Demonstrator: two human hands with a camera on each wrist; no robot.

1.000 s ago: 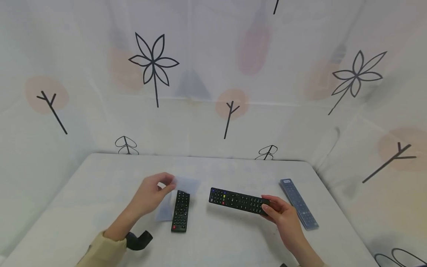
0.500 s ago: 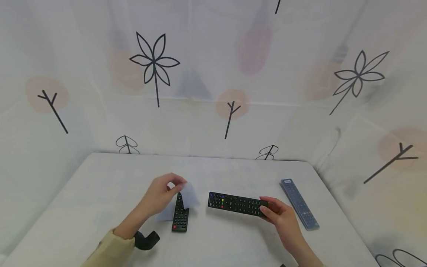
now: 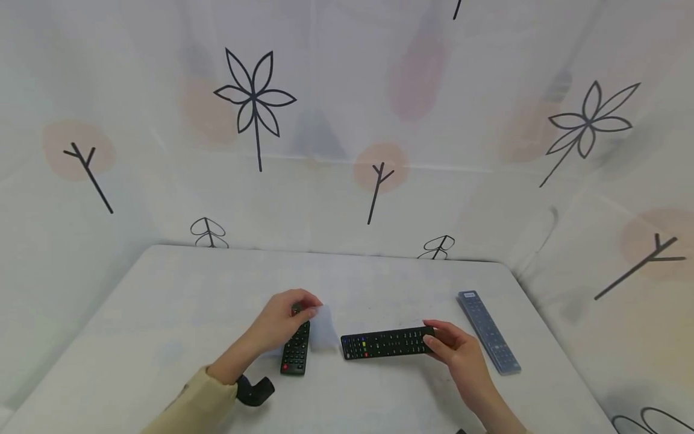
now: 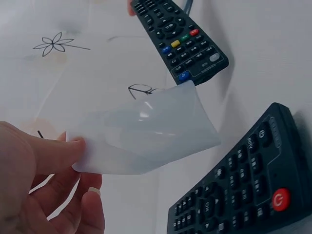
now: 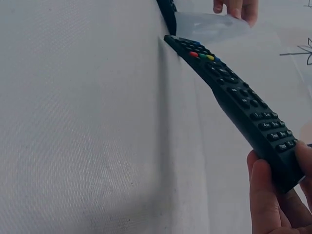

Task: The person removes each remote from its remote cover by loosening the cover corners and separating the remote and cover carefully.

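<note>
The long black remote with coloured buttons (image 3: pixel 386 343) was swung round toward the translucent soft plastic sleeve (image 3: pixel 324 330), its end gripped by the right hand (image 3: pixel 452 349). The sleeve was pinched by the left hand (image 3: pixel 284 322), carried rightward over the short black remote (image 3: pixel 296 355), so the opening looked lined up for sliding in.

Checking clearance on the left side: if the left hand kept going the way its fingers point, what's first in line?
Probably the long black remote in the right hand. The left hand, pinching a clear cover, points rightward over the small black remote. Depth is unclear, so it might pass above.
</note>
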